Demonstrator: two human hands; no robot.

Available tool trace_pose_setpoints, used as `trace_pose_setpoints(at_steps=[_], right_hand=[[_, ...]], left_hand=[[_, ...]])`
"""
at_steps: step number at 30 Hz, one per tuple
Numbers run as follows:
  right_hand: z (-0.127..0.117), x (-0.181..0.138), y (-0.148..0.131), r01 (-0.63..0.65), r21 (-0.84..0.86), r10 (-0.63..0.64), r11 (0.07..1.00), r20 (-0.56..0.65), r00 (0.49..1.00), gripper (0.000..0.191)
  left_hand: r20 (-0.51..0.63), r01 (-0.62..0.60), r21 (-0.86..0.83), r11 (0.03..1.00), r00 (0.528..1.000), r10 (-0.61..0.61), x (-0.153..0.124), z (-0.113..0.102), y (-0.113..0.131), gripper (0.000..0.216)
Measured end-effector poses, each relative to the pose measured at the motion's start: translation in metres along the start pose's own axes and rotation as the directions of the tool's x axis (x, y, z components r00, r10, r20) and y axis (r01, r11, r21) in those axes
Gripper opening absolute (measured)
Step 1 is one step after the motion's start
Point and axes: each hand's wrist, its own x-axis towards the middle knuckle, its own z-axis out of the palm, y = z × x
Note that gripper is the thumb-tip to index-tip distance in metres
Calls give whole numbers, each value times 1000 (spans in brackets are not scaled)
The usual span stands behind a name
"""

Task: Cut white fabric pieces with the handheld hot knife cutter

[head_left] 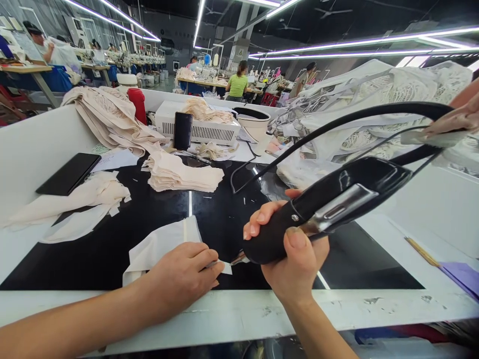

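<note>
My left hand (183, 274) pinches the lower right corner of a cream fabric piece (160, 242) that lies on the black work surface (232, 224). Wrapped in my right hand (297, 264) is a black corded hand tool (355, 179) with a silver metal lever (337, 207) along its side; my thumb rests by the lever's end. The tool's narrow metal tip (239, 258) points left, close to the fabric corner at my left fingertips. Whether the tip touches the fabric I cannot tell. The rest of the corner is hidden under my fingers.
The tool's thick cable (337, 122) arches to another person's hand (456, 117) at the right edge. Stacked cream pieces (183, 174), a dark tablet (69, 173), a phone (183, 130) and a white vented box (209, 130) stand beyond. White lace (396, 89) is heaped right.
</note>
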Motion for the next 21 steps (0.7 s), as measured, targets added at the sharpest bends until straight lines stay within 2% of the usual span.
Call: trace_pose_setpoints(at_steps=[6, 21], right_hand=[[1, -2, -5, -34, -6, 34, 999, -7, 999, 41], [-1, -11, -7, -17, -23, 18, 1000, 7, 1000, 42]], left_hand=[[-8, 25, -43, 999, 1000, -26, 0, 1, 0, 12], [-16, 24, -113, 993, 1000, -26, -8, 0, -5, 15]])
